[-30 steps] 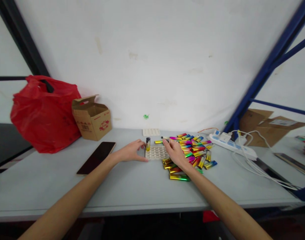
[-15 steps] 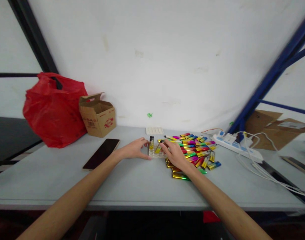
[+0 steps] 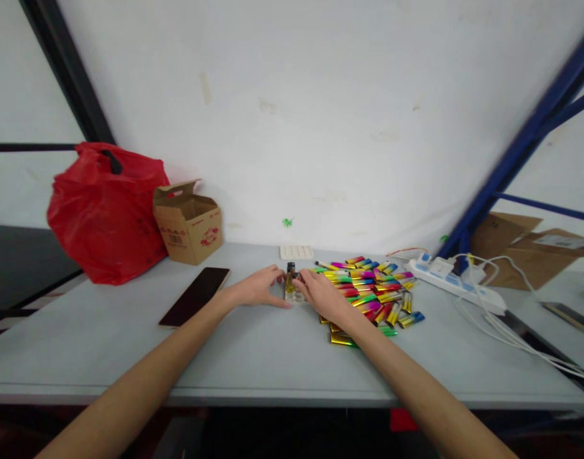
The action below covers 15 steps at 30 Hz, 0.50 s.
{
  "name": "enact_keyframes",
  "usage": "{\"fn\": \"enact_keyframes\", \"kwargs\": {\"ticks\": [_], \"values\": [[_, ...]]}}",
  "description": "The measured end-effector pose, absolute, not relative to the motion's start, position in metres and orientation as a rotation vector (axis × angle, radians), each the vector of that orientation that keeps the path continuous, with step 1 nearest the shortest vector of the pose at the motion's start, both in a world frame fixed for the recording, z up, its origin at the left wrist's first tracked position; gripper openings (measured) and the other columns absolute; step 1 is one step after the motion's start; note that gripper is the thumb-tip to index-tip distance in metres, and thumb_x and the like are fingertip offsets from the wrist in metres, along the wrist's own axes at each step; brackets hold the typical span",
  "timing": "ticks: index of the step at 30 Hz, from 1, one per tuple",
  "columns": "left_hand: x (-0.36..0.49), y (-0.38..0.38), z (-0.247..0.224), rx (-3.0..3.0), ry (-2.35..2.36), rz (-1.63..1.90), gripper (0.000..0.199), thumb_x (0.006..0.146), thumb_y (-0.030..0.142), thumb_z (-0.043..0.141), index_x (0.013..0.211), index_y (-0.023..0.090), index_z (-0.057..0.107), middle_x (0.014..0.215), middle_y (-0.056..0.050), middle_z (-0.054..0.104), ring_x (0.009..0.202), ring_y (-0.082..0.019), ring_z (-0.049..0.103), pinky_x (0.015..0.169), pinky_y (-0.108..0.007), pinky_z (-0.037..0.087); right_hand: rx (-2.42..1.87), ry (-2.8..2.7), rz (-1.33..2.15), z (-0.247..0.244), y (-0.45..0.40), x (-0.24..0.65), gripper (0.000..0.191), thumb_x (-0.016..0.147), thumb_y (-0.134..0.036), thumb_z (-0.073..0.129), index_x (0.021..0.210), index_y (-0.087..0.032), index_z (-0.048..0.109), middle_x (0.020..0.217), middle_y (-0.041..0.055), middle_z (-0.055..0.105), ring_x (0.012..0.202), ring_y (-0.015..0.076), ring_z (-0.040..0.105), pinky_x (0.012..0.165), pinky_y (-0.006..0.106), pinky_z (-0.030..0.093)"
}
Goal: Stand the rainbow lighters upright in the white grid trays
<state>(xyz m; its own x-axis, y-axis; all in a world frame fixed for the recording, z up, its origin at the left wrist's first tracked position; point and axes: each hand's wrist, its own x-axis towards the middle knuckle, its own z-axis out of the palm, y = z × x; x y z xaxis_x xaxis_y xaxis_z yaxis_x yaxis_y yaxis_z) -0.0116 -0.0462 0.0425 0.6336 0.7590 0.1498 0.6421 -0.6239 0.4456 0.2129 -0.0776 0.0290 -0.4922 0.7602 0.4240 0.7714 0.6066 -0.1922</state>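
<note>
Your left hand (image 3: 259,288) is set wide at the nine o'clock side of the white cavity tray (image 3: 296,298), thumb parted from the fingers, the thumb tip by the tray's near left corner. It grips nothing; whether it touches the tray cannot be confirmed. Your right hand (image 3: 324,296) is narrow, fingertips pinched on a dark-topped lighter (image 3: 296,276) over the tray. Most of that lighter is hidden by your fingers, so its seating in a cavity cannot be verified. Just beside it, toward nine o'clock, an upright lighter (image 3: 291,278) with a black top and yellow body stands at the tray's left end. Your right hand covers the tray's right part.

Taking the tray as the dial's centre, a loose heap of metallic multicoloured lighters (image 3: 363,296) lies at three o'clock, partly under your right wrist and forearm. A second white tray (image 3: 296,252), with no lighter in it, sits at twelve, near the wall (image 3: 321,127). A dark-screened phone (image 3: 195,297) lies flat at nine. An open cardboard box (image 3: 189,229) stands at ten, with a red plastic bag (image 3: 108,220) just beyond it. A white power strip (image 3: 457,285) with plugs and cables lies at three, past the heap. All rest on the grey table (image 3: 254,363).
</note>
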Motion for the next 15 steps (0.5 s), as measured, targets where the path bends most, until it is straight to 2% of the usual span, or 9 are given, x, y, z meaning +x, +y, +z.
{"fn": "enact_keyframes", "kwargs": {"ticks": [3, 8, 11, 15], "values": [[-0.012, -0.047, 0.043, 2.506, 1.122, 0.471, 0.064, 0.064, 0.070, 0.077, 0.101, 0.020, 0.064, 0.103, -0.008, 0.064, 0.095, -0.028, 0.061, 0.083, -0.037, 0.049, -1.226, -2.405, -0.158, 0.029, -0.075, 0.208, 0.024, 0.107, -0.036, 0.045, 0.105, -0.018, 0.061, 0.100, 0.0106, 0.070, 0.090, 0.0215, 0.065, 0.080, 0.031, 0.043], [-0.012, -0.047, 0.044, 2.505, 1.123, 0.462, 0.067, 0.064, 0.072, 0.077, 0.103, 0.020, 0.063, 0.104, -0.007, 0.064, 0.094, -0.027, 0.060, 0.082, -0.037, 0.050, -1.170, -2.395, -0.131, 0.033, -0.070, 0.216, 0.028, 0.108, -0.039, 0.045, 0.105, -0.019, 0.063, 0.096, 0.0068, 0.069, 0.089, 0.0193, 0.064, 0.082, 0.030, 0.043], [-0.012, -0.047, 0.045, 2.504, 1.140, 0.450, 0.067, 0.064, 0.073, 0.077, 0.102, 0.019, 0.063, 0.103, -0.008, 0.064, 0.094, -0.027, 0.061, 0.082, -0.037, 0.050, -1.261, -2.329, -0.197, 0.037, -0.063, 0.239, 0.030, 0.109, -0.032, 0.040, 0.103, -0.018, 0.066, 0.094, 0.0087, 0.069, 0.091, 0.0202, 0.064, 0.084, 0.030, 0.043], [-0.011, -0.048, 0.046, 2.494, 1.160, 0.434, 0.067, 0.064, 0.073, 0.077, 0.101, 0.018, 0.063, 0.105, -0.009, 0.065, 0.093, -0.028, 0.062, 0.082, -0.037, 0.050, -1.397, -2.355, -0.206, 0.037, -0.052, 0.282, 0.021, 0.103, -0.021, 0.050, 0.106, -0.016, 0.070, 0.103, 0.0133, 0.070, 0.099, 0.0241, 0.063, 0.090, 0.034, 0.045]]}}
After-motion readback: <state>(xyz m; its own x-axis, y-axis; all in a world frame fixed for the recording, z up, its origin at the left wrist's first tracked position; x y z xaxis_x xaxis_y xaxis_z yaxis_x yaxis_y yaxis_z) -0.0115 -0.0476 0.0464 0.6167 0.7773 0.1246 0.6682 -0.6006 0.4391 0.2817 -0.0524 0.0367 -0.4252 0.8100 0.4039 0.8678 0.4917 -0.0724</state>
